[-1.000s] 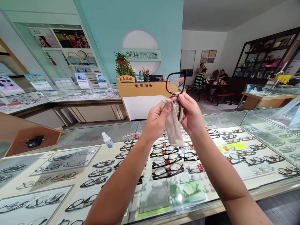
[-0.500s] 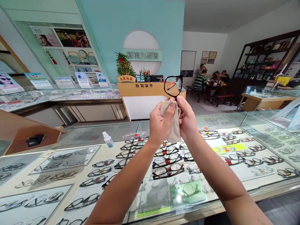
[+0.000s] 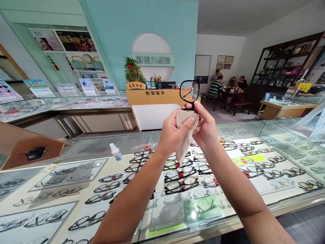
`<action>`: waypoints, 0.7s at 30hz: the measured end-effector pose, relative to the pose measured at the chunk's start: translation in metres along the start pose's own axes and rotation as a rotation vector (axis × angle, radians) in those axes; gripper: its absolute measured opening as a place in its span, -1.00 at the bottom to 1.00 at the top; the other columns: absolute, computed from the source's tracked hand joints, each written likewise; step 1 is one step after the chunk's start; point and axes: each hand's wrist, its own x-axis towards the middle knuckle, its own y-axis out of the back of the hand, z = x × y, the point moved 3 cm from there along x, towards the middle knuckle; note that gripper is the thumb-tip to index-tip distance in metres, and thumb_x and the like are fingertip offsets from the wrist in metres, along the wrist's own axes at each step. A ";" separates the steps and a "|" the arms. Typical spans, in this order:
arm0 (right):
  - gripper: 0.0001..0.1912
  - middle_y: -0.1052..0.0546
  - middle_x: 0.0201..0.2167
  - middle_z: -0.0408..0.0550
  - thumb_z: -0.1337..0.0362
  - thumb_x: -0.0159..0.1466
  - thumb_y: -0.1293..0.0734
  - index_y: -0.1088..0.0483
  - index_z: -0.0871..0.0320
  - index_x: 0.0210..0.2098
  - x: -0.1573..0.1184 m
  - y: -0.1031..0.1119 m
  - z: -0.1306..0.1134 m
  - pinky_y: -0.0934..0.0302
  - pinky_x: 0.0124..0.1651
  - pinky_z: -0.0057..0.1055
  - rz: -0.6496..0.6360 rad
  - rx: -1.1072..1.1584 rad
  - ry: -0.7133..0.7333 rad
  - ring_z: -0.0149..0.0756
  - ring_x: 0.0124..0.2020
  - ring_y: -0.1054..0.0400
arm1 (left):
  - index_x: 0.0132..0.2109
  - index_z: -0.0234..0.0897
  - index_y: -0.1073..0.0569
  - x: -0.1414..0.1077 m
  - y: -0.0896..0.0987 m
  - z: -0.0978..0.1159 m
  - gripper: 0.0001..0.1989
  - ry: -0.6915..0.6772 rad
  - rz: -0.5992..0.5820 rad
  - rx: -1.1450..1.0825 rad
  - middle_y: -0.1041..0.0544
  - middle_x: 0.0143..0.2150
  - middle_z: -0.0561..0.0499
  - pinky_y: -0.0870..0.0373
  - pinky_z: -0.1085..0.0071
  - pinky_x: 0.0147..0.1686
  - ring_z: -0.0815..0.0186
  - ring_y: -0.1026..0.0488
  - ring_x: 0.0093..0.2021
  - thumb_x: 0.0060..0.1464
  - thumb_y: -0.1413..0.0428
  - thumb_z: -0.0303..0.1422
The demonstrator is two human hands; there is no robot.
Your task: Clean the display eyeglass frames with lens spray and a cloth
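A pair of black-framed glasses is held up over the glass display counter, one lens showing above my hands and the other hidden behind the cloth. My left hand is closed round a beige cloth, its thumb pressing the cloth against the lower part of the glasses. At the middle of the frame, my right hand pinches it between thumb and fingers. The cloth hangs down between both hands.
A white spray bottle stands on the counter at the left. Several rows of glasses lie under the glass. A wooden stand is at far left. Beyond are a reception desk and people seated at a table.
The glasses have turned and shifted slightly right. My left thumb has moved right and down over the cloth, and the cloth's hanging end has swung left.
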 end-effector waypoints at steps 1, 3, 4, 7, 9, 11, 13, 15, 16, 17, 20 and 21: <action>-0.64 -0.61 -0.23 -0.14 -0.14 0.26 -0.49 -0.46 -0.01 -0.27 0.000 -0.001 0.004 -0.37 -0.33 -0.33 0.007 -0.007 -0.006 -0.25 -0.28 -0.48 | 0.03 -0.24 -0.59 0.000 0.000 -0.002 -0.55 -0.021 0.063 0.001 -0.64 -0.12 -0.05 -0.53 0.40 -0.16 0.26 -0.59 -0.18 0.19 -0.39 -0.02; -0.65 -0.56 -0.31 -0.17 -0.13 0.28 -0.49 -0.46 -0.01 -0.27 -0.001 -0.003 0.007 -0.31 -0.38 -0.35 0.016 -0.020 -0.007 -0.30 -0.36 -0.42 | 0.03 -0.24 -0.62 0.002 0.001 -0.005 -0.55 -0.027 0.127 -0.008 -0.65 -0.11 -0.06 -0.54 0.39 -0.11 0.25 -0.60 -0.13 0.22 -0.37 0.01; -0.66 -0.53 -0.35 -0.18 -0.11 0.28 -0.50 -0.46 -0.01 -0.29 -0.001 -0.002 0.007 -0.30 -0.39 -0.37 0.017 -0.021 -0.002 -0.32 -0.39 -0.39 | 0.04 -0.23 -0.63 0.003 0.002 -0.005 -0.54 -0.015 0.120 -0.016 -0.66 -0.10 -0.06 -0.54 0.38 -0.08 0.24 -0.60 -0.11 0.22 -0.36 0.03; -0.68 -0.54 -0.35 -0.19 -0.04 0.27 -0.54 -0.47 0.02 -0.32 0.000 0.001 0.001 -0.36 -0.31 -0.41 -0.012 0.012 0.028 -0.35 -0.36 -0.43 | 0.02 -0.23 -0.65 0.007 0.007 0.000 -0.53 0.034 -0.009 -0.015 -0.65 -0.13 -0.05 -0.53 0.36 -0.07 0.22 -0.58 -0.10 0.26 -0.31 0.08; -0.72 -0.59 -0.29 -0.16 -0.01 0.27 -0.55 -0.50 0.02 -0.31 0.001 0.002 -0.005 -0.43 -0.21 -0.39 -0.051 0.055 0.039 -0.31 -0.25 -0.50 | -0.03 -0.23 -0.64 0.008 0.011 0.006 -0.56 0.046 -0.111 0.021 -0.63 -0.14 -0.04 -0.51 0.37 -0.08 0.24 -0.55 -0.11 0.29 -0.28 0.07; -0.75 -0.62 -0.26 -0.14 0.03 0.27 -0.55 -0.53 0.03 -0.30 0.003 0.004 -0.008 -0.47 -0.11 -0.37 -0.069 0.101 0.048 -0.27 -0.15 -0.54 | -0.06 -0.23 -0.62 0.009 0.014 0.010 -0.59 0.065 -0.198 0.061 -0.60 -0.15 -0.03 -0.48 0.40 -0.10 0.27 -0.51 -0.13 0.28 -0.30 0.05; -0.75 -0.63 -0.27 -0.14 0.04 0.25 -0.56 -0.53 0.03 -0.32 0.005 0.004 -0.009 -0.48 -0.04 -0.35 -0.060 0.126 0.055 -0.25 -0.09 -0.56 | -0.05 -0.24 -0.60 0.008 0.015 0.011 -0.59 0.105 -0.254 0.061 -0.58 -0.15 -0.01 -0.46 0.42 -0.13 0.29 -0.49 -0.16 0.22 -0.37 0.00; -0.73 -0.63 -0.27 -0.13 0.02 0.24 -0.57 -0.51 0.03 -0.33 0.005 0.004 -0.007 -0.49 0.01 -0.31 -0.039 0.113 0.052 -0.22 -0.06 -0.57 | -0.03 -0.25 -0.58 0.008 0.013 0.009 -0.56 0.128 -0.242 0.030 -0.58 -0.17 0.00 -0.46 0.43 -0.17 0.30 -0.50 -0.19 0.13 -0.45 -0.05; -0.71 -0.63 -0.26 -0.12 0.01 0.23 -0.57 -0.50 0.03 -0.32 0.004 0.003 -0.006 -0.49 0.02 -0.29 -0.030 0.094 0.048 -0.20 -0.05 -0.57 | -0.04 -0.26 -0.58 0.008 0.012 0.007 -0.55 0.123 -0.206 0.021 -0.59 -0.17 -0.01 -0.47 0.42 -0.17 0.30 -0.51 -0.20 0.09 -0.47 -0.07; -0.69 -0.64 -0.24 -0.11 -0.02 0.23 -0.57 -0.50 0.03 -0.31 0.003 0.002 -0.004 -0.49 0.01 -0.28 -0.026 0.074 0.045 -0.19 -0.04 -0.57 | -0.05 -0.27 -0.59 0.007 0.011 0.005 -0.54 0.107 -0.153 0.018 -0.61 -0.17 -0.02 -0.48 0.42 -0.17 0.29 -0.52 -0.20 0.06 -0.49 -0.08; -0.68 -0.64 -0.21 -0.10 -0.06 0.26 -0.55 -0.51 0.01 -0.27 -0.001 -0.003 0.001 -0.48 -0.03 -0.30 -0.036 0.039 0.042 -0.19 -0.05 -0.56 | -0.08 -0.29 -0.61 0.005 0.006 0.001 -0.54 0.039 0.035 0.034 -0.65 -0.14 -0.05 -0.49 0.40 -0.17 0.27 -0.55 -0.20 0.04 -0.49 -0.06; -0.69 -0.64 -0.22 -0.11 -0.06 0.28 -0.54 -0.51 0.01 -0.27 -0.003 -0.005 0.002 -0.48 -0.06 -0.32 -0.043 0.040 0.043 -0.21 -0.09 -0.56 | -0.07 -0.28 -0.63 0.004 0.004 0.000 -0.54 0.019 0.084 0.038 -0.67 -0.11 -0.06 -0.50 0.40 -0.16 0.27 -0.56 -0.18 0.07 -0.48 -0.04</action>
